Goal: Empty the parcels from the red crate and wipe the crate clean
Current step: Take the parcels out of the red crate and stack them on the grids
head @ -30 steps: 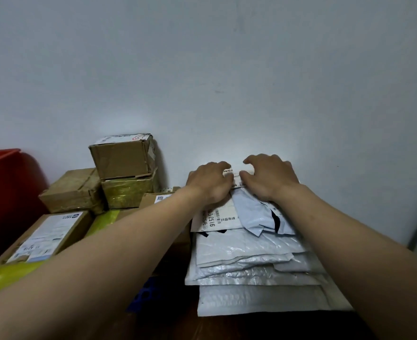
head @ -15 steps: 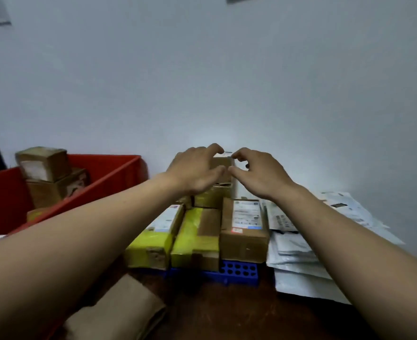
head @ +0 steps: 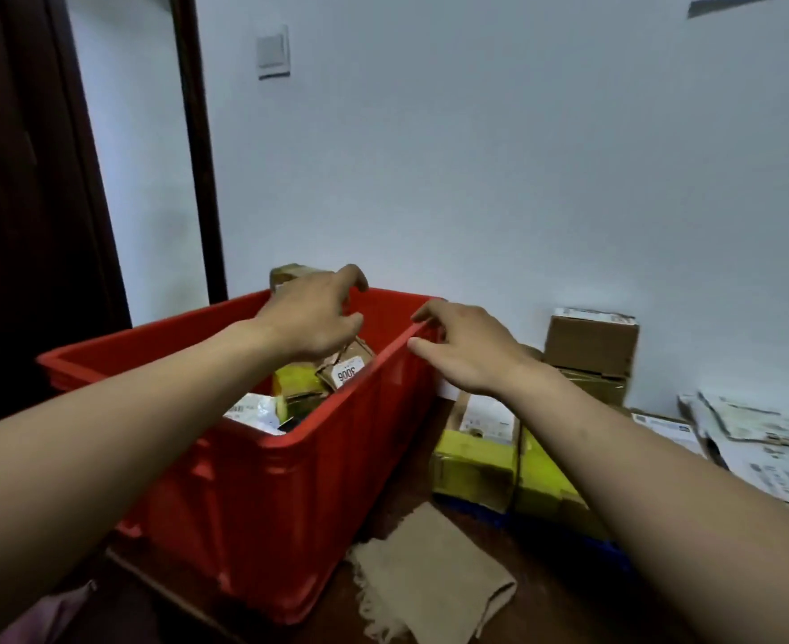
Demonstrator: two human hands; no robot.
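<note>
The red crate (head: 290, 495) stands on the dark table at the left, holding several parcels: a brown box with a white label (head: 348, 367), a yellow-taped box (head: 295, 388) and a white mailer (head: 250, 406). My left hand (head: 316, 318) hovers over the crate's inside with loosely curved fingers, holding nothing. Over the crate's right rim my right hand (head: 464, 348) hangs with fingers spread, also empty. A folded tan cloth (head: 429, 592) lies on the table in front of the crate's right corner.
Right of the crate lie yellow-taped boxes (head: 476, 462) on a blue rack (head: 610, 550), stacked brown boxes (head: 592, 346) against the white wall, and a pile of white mailers (head: 764, 439) at far right. A dark door frame (head: 197, 146) stands behind at left.
My view and both hands have swung left, from the white mailer stack past the boxes to above the red crate. Both hands left the mailers and are empty.
</note>
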